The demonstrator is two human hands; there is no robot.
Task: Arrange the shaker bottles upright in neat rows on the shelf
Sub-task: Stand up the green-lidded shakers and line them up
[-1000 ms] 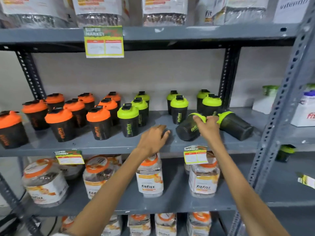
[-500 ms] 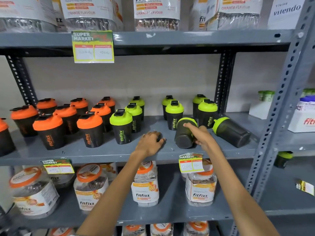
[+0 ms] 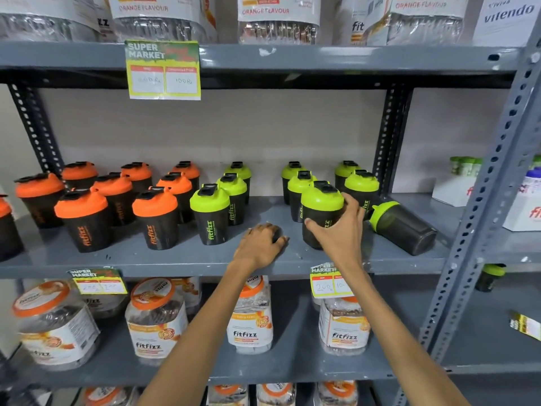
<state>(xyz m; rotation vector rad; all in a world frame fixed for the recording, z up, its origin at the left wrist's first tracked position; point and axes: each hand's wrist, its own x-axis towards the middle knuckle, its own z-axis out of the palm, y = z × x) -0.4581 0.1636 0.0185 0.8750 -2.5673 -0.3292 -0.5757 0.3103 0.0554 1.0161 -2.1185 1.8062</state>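
Observation:
On the grey middle shelf (image 3: 181, 259) stand black shaker bottles in rows: orange-lidded ones (image 3: 85, 221) at the left, green-lidded ones (image 3: 210, 215) in the middle and right. My right hand (image 3: 336, 232) grips a green-lidded shaker (image 3: 320, 209), now upright at the front of the middle-right row. My left hand (image 3: 260, 244) rests palm down on the shelf's front part, holding nothing. One green-lidded shaker (image 3: 404, 227) lies on its side at the shelf's right end, lid pointing left.
Fitfizz jars (image 3: 155, 323) fill the shelf below, with price tags (image 3: 328, 281) on the shelf edge. Bags of product (image 3: 278, 19) sit on the top shelf. A perforated upright post (image 3: 480, 218) bounds the right side, with white boxes (image 3: 453, 189) beyond it.
My right hand has tipped the lying green-lidded shaker up onto its base. The left hand has stayed on the shelf. The camera has moved closer.

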